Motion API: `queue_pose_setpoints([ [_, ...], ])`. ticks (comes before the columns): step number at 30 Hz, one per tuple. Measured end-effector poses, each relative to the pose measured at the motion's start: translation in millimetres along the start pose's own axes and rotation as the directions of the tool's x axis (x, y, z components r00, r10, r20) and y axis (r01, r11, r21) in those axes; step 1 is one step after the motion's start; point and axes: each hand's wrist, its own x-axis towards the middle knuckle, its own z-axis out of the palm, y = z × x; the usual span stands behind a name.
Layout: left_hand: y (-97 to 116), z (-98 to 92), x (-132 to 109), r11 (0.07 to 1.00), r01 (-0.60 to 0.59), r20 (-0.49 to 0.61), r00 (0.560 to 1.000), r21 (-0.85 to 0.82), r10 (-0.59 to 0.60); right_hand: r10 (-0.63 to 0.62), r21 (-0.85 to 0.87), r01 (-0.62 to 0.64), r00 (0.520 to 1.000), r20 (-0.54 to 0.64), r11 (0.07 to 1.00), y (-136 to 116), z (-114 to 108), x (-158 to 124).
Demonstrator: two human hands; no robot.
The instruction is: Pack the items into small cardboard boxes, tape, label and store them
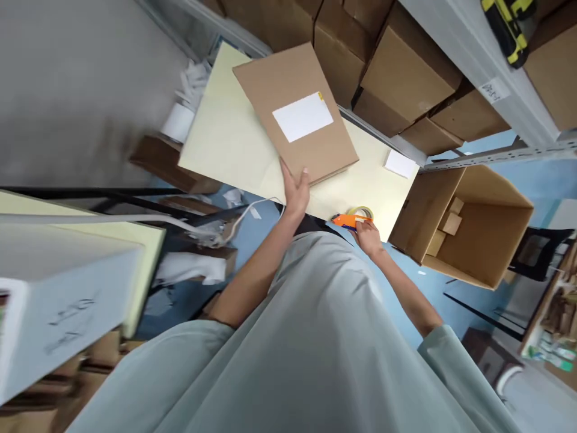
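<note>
My left hand (296, 193) grips the near edge of a flat brown cardboard box (270, 90). A white label (303, 117) lies on the upper face of the box. My right hand (368, 237) is closed around an orange tape dispenser (345, 221) at the table's near edge. A yellowish tape roll (362, 211) shows beside the orange part. Both the box and the dispenser are at the pale yellow table (220, 126) in front of me.
A large open carton (478, 234) with a few small boxes inside stands to the right. Stacked cartons (410, 66) fill the shelf behind the table. A small white stack (399, 163) lies at the table's right end. A white cable (252, 207) hangs at left.
</note>
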Motion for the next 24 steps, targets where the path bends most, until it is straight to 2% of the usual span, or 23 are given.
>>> queue_pose_setpoints([
  [3,-0.4,-47.0,3.7,0.989,0.056,-0.122,0.992,0.133,-0.04,-0.088,0.065,0.087,0.996,0.012,0.994,-41.2,1.7,27.8],
  [4,1.3,-56.3,5.3,0.983,0.085,-0.145,0.988,0.165,-0.061,-0.112,0.092,0.112,0.994,0.004,0.989,-51.8,2.1,34.6],
  [6,6.7,-63.4,9.9,0.96,0.149,-0.209,0.973,0.236,-0.099,-0.145,0.148,0.147,0.989,-0.023,0.978,-66.2,3.0,43.5],
  [9,16.9,-51.8,19.5,0.908,0.191,-0.283,0.955,0.372,-0.085,-0.152,0.19,0.159,0.987,-0.052,0.969,-71.1,3.7,48.0],
  [12,26.3,-34.5,26.7,0.87,0.085,-0.219,0.975,0.486,0.026,-0.151,0.171,0.155,0.988,-0.037,0.973,-65.0,2.7,47.9],
  [14,30.3,-28.3,28.1,0.868,0.037,-0.188,0.98,0.494,0.065,-0.143,0.177,0.146,0.989,-0.029,0.973,-61.5,1.5,48.0],
  [19,28.5,-26.0,27.9,0.836,0.135,-0.267,0.964,0.532,0.014,-0.132,0.212,0.138,0.99,-0.043,0.967,-57.2,-2.0,40.6],
  [21,24.5,-24.7,28.9,0.808,0.146,-0.269,0.963,0.571,0.016,-0.125,0.207,0.13,0.991,-0.037,0.97,-45.7,-3.9,26.4],
  [24,19.1,-19.6,30.5,0.783,0.165,-0.345,0.936,0.6,0.067,-0.088,0.188,0.088,0.996,-0.013,0.978,-8.4,-8.6,-7.8],
])
